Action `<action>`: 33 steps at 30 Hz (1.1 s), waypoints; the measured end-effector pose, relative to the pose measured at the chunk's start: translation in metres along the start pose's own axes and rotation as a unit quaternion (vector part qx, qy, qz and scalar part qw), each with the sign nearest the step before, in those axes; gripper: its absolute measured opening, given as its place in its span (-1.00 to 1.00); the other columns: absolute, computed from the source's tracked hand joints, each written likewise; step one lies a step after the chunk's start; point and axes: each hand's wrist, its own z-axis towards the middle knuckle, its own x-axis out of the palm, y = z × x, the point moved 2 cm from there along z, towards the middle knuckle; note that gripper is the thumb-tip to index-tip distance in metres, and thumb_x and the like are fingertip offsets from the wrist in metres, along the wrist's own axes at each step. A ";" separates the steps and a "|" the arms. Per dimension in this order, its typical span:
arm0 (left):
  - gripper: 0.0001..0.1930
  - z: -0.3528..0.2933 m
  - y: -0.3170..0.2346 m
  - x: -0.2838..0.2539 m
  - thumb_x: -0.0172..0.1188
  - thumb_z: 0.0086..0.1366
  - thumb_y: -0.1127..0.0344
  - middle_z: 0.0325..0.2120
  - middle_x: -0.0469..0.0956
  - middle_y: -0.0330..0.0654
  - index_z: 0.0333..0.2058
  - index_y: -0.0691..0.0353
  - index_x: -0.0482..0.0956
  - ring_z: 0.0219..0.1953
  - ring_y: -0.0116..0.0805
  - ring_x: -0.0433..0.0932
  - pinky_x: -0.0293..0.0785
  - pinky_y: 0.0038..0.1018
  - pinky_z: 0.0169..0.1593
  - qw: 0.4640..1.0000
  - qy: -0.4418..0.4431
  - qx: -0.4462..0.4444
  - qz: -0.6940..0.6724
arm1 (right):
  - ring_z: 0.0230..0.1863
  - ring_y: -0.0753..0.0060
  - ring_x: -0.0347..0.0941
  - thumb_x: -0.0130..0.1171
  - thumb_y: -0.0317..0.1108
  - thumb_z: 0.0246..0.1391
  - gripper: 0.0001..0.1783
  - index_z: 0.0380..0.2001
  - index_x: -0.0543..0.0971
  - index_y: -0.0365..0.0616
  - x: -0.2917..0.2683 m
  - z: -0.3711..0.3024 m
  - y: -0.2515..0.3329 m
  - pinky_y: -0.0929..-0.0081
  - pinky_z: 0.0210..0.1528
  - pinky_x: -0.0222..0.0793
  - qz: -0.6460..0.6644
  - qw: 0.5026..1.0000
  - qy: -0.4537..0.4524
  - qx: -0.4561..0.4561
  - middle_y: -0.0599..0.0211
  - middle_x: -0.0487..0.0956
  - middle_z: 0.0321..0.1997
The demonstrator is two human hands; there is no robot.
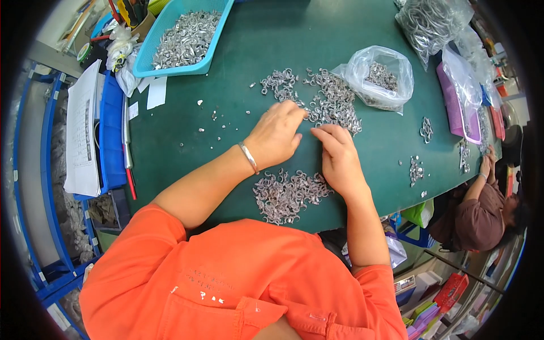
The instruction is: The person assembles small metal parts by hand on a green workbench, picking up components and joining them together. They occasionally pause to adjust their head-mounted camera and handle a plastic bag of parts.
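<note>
My left hand (276, 134), with a metal bangle (248, 158) at its wrist, has its bent fingertips at the near edge of a spread of small grey C-shaped metal pieces (334, 99). Its fingers are curled together and the thumb lies a little apart. Close by on the right, my right hand (341, 160) is closed, with index finger and thumb near the same pieces. Whatever either hand holds is too small or hidden to name. A smaller cluster (279, 85) adjoins the spread at the left. Between my forearms lies another heap of the grey pieces (288, 195).
A blue basket (141, 59) of metal pieces stands far left. Past the spread sits a clear plastic bag (368, 59) with more pieces. A purple basket (453, 110) and bagged rings (435, 28) line the right. A person (473, 212) works at the table's right edge.
</note>
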 end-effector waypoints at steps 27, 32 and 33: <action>-0.88 -0.001 -0.022 0.013 0.32 0.07 0.47 -0.43 0.52 -0.20 -0.40 0.20 0.57 -0.32 -0.16 0.55 0.44 -0.27 -0.20 0.992 0.082 -0.005 -0.092 | -0.29 0.22 0.55 0.22 -0.66 -0.11 -0.78 -0.32 0.61 -0.24 -0.020 -0.046 -0.009 0.42 -0.19 0.47 0.141 0.982 -0.060 0.108 0.16 0.62 -0.30; -0.85 0.001 -0.034 -0.002 0.35 0.04 0.44 -0.46 0.53 -0.17 -0.38 0.22 0.58 -0.33 -0.14 0.56 0.48 -0.28 -0.17 0.942 0.281 -0.018 -0.183 | -0.24 0.16 0.45 0.33 -0.53 -0.14 -0.85 -0.40 0.62 -0.19 -0.011 -0.032 -0.008 0.28 -0.11 0.35 -0.041 0.992 -0.110 0.046 0.23 0.56 -0.33; -0.83 0.000 -0.035 -0.001 0.36 0.04 0.43 -0.44 0.53 -0.17 -0.35 0.23 0.59 -0.31 -0.12 0.56 0.48 -0.26 -0.17 0.952 0.265 0.054 -0.142 | -0.24 0.16 0.44 0.34 -0.52 -0.15 -0.85 -0.42 0.62 -0.17 -0.009 -0.033 -0.011 0.27 -0.11 0.33 -0.059 0.990 -0.111 0.058 0.24 0.55 -0.32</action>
